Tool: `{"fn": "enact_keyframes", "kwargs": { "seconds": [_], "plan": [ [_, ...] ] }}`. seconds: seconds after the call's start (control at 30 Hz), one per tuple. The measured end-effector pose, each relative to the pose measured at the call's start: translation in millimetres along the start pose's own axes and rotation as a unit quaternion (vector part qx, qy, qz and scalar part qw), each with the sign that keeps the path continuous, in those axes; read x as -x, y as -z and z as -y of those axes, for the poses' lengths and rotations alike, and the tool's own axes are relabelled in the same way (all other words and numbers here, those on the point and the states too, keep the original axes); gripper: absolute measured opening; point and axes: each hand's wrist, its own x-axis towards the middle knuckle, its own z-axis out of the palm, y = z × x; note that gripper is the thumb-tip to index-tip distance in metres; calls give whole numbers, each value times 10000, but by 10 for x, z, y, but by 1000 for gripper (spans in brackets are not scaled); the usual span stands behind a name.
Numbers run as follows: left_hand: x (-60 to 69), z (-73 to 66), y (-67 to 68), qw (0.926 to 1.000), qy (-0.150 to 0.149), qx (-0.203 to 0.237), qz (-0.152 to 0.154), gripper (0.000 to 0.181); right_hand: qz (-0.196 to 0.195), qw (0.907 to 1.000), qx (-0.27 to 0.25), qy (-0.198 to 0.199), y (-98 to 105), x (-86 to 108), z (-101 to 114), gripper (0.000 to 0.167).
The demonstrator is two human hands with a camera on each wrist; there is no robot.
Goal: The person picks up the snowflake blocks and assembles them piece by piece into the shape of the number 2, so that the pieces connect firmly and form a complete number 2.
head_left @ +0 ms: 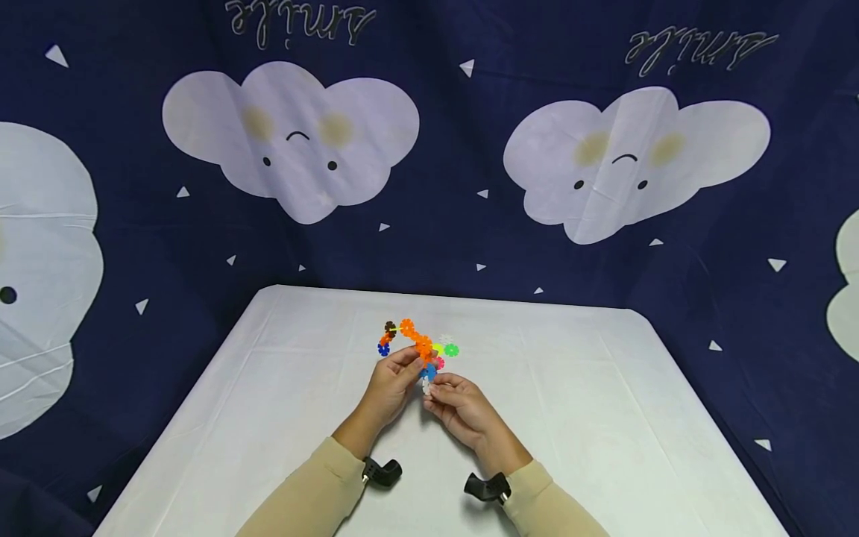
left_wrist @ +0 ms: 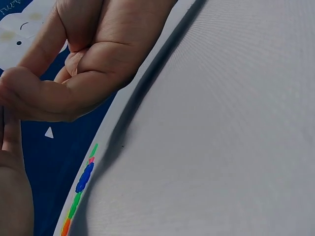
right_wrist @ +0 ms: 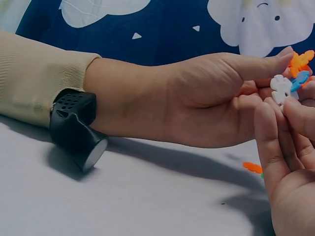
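Coloured pieces [head_left: 423, 346] before cloud-print backdrop [head_left: 456, 149]

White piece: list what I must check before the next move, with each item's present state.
1. White piece secured: ok, pinched in the fingers of the right hand.
2. Orange pieces steadied: ok, gripped by the left hand.
3. Blue piece lined up beside the white piece: ok, the two appear to meet in the right wrist view.
4. Slots of blue and white pushed fully together: cannot tell, fingers and angle hide the joint.
5. Green piece joined to the rest: cannot tell, too small.
6. Sleeves back from the pieces: ok, both end near the wrists.
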Motion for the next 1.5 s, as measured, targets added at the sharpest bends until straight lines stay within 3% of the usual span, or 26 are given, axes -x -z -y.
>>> {"fn": "enact_keyframes", "kwargs": {
  "seconds": [0.2, 0.4, 0.57, 0.8, 1.07, 1.13, 1.37, 1.5],
  "plan": [
    [9, 3, 3, 9998, -90, 113, 120, 20, -200, 9997, -102, 98, -47, 9, -37, 27],
    [16, -18, 2, 9999, -56, -47, 109, 26, -450, 9989, -93, 125, -70, 11, -64, 25],
    [12, -30, 5, 9984, -225, -336, 403, 32, -443, 9989, -31, 149, -64, 18, -77, 25],
    [34, -40, 35, 9960, -322, -656, 510, 31, -348, 9992, -42, 178, -54, 36, -88, 27],
    [29, -35, 78, 9896, -445, -912, 1023, 33, -220, 9996, -16, 183, -47, 64, -93, 27],
    [26, -44, 72, 9890, -460, -997, 991, 32, -233, 9995, 7, 210, -51, 61, -90, 27],
    [39, -95, 31, 9822, -528, -1795, 151, 24, -240, 9989, -102, 386, -56, 50, -76, 29],
    [46, -114, 24, 9817, -531, -1825, 54, 24, -175, 9985, -174, 494, -72, 46, -81, 28]
  ]
}}
